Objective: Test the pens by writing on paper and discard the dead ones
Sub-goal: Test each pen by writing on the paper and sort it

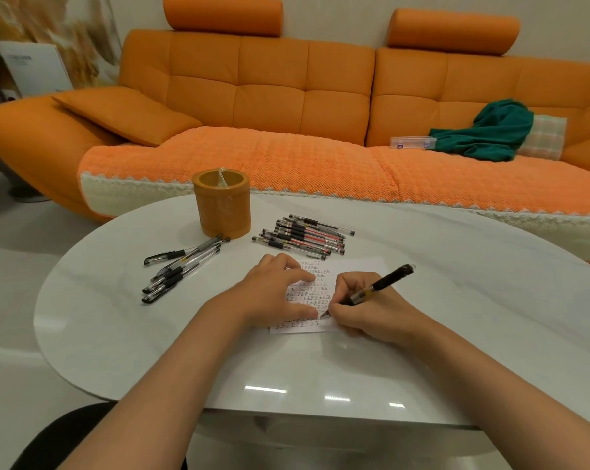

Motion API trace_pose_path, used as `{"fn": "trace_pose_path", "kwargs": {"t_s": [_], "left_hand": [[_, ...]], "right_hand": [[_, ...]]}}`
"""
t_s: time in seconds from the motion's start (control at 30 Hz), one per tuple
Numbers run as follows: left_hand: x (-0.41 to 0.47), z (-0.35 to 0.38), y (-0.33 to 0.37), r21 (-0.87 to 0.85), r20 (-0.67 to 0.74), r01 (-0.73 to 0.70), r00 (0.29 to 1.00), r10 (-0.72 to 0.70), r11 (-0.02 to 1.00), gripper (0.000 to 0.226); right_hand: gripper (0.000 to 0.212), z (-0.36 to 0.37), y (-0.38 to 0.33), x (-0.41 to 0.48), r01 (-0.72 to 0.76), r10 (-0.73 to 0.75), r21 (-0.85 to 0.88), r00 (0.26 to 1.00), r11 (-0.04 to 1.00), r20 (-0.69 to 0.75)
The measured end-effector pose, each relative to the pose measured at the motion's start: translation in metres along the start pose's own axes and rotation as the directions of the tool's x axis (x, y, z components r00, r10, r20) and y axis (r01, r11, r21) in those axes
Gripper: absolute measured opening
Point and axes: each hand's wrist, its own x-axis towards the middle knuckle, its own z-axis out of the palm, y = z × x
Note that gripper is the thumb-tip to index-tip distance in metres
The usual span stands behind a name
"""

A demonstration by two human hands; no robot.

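Note:
A small sheet of paper (346,271) covered in rows of written marks lies on the white oval table (456,317). My left hand (276,293) rests flat on the sheet, fingers spread, holding nothing. My right hand (364,307) grips a black pen (385,283) with its tip touching the paper's lower part. A pile of several capped pens (303,236) lies beyond the paper. Another group of several pens (181,266) lies to the left. An orange cylindrical pen holder (223,205) stands behind them with something pale inside.
An orange sofa (269,96) runs behind the table, with a green cloth (490,130) and a clear plastic box (412,142) on its seat. A dark stool edge (66,435) shows at the bottom left. The table's front edge is close to me.

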Motion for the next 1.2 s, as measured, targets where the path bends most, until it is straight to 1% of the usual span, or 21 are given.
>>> {"fn": "trace_pose_path", "kwargs": {"t_s": [0.07, 0.17, 0.27, 0.4, 0.6, 0.77, 0.93, 1.2], "left_hand": [[0.000, 0.000, -0.001, -0.025, 0.009, -0.005, 1.000, 0.005, 1.000, 0.075], [-0.001, 0.000, 0.000, -0.046, 0.016, -0.013, 1.000, 0.014, 0.999, 0.075], [-0.001, 0.000, 0.000, -0.041, 0.013, -0.014, 1.000, 0.014, 0.999, 0.075], [0.000, -0.001, -0.001, -0.042, 0.015, -0.014, 1.000, 0.015, 0.999, 0.073], [0.001, 0.000, -0.001, -0.048, 0.015, -0.010, 1.000, 0.010, 0.999, 0.073], [0.000, 0.001, 0.000, -0.034, 0.007, -0.013, 1.000, 0.013, 0.999, 0.070], [0.000, 0.000, 0.000, -0.035, 0.009, -0.009, 1.000, 0.009, 0.999, 0.069], [0.000, 0.000, 0.000, -0.046, 0.011, -0.006, 1.000, 0.007, 0.999, 0.071]], "right_hand": [[0.020, 0.002, 0.001, 0.000, 0.010, -0.010, -0.023, 1.000, 1.000, -0.018], [0.015, 0.003, 0.003, 0.000, 0.043, -0.044, -0.075, 0.999, 0.996, -0.007], [0.016, 0.003, 0.003, -0.001, 0.065, -0.066, -0.113, 0.998, 0.991, -0.004], [0.020, 0.004, 0.003, 0.000, 0.074, -0.075, -0.115, 0.997, 0.991, -0.008], [0.019, 0.004, 0.004, 0.000, 0.092, -0.089, -0.188, 0.996, 0.978, 0.025], [0.018, 0.005, 0.004, 0.000, 0.088, -0.085, -0.164, 0.996, 0.983, 0.025], [0.019, 0.004, 0.005, 0.000, 0.094, -0.096, -0.120, 0.995, 0.988, -0.011], [0.018, 0.006, 0.012, 0.000, 0.126, -0.129, -0.208, 0.992, 0.970, 0.004]]}}
